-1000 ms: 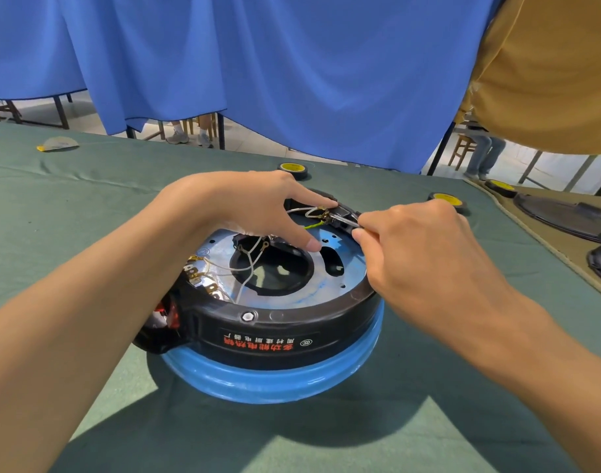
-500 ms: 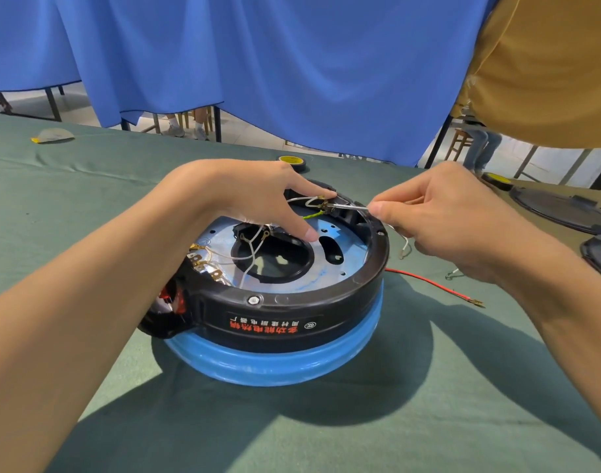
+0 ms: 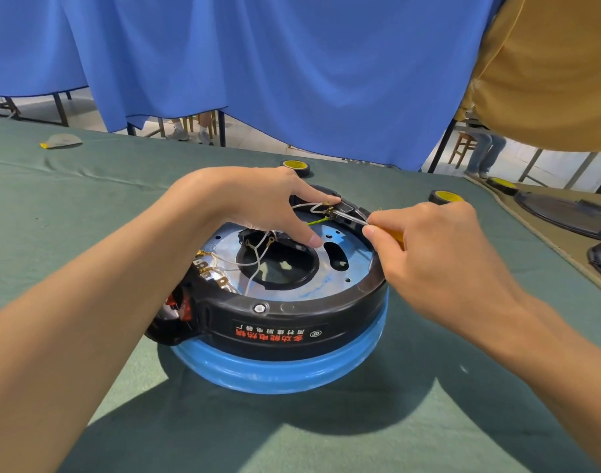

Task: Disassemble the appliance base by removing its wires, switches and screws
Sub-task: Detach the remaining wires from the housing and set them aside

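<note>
Bright, sharp, wide-angle edge distortion

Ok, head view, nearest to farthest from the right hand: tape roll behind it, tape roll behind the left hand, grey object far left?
1. Right tape roll, just behind the right hand.
2. Centre tape roll, behind left hand.
3. Grey object, far left.

Appliance base (image 3: 292,322): glossy black plastic ring, bare metal plate (image 3: 343,274), glossy blue rim. Table cover (image 3: 87,206): matt green cloth.
</note>
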`<state>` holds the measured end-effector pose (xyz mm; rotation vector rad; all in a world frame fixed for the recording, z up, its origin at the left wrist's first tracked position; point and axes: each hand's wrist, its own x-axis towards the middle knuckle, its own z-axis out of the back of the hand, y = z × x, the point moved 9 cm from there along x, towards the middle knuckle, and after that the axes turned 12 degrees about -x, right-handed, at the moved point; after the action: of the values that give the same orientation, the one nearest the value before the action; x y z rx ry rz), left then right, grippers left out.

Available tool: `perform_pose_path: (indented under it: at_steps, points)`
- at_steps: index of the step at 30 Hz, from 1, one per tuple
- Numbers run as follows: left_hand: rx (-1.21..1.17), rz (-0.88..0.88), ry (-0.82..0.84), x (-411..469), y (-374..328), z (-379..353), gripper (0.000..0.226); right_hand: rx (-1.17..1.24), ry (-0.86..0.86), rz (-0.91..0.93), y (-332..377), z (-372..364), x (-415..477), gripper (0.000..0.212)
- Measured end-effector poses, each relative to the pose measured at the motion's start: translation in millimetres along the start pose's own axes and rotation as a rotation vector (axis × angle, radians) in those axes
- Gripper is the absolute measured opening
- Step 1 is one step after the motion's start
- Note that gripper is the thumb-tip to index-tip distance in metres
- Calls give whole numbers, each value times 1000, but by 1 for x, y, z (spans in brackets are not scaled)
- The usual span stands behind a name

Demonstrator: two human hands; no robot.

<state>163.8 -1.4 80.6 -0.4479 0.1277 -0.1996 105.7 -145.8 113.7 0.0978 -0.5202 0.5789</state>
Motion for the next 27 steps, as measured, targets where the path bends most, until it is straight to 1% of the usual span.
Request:
perform_pose_path:
  at_steps: [11,13,20,24,27]
  points:
    - [0,-7,6,2,2,0,71,-3,31,3,-4,-3,7,35]
    - [-7,-8,11,3,2,0,72,39,37,-19,-14,-4,10,36]
    - [7,0,16,1,3,0,72,247,78,-80,-28,-8,11,26]
    - [0,7,18,-1,2,0,76,173,31,-39,-20,-6,9,29]
    - [-6,11,13,-1,3,0,76,125,47,-34,-18,-8,7,32]
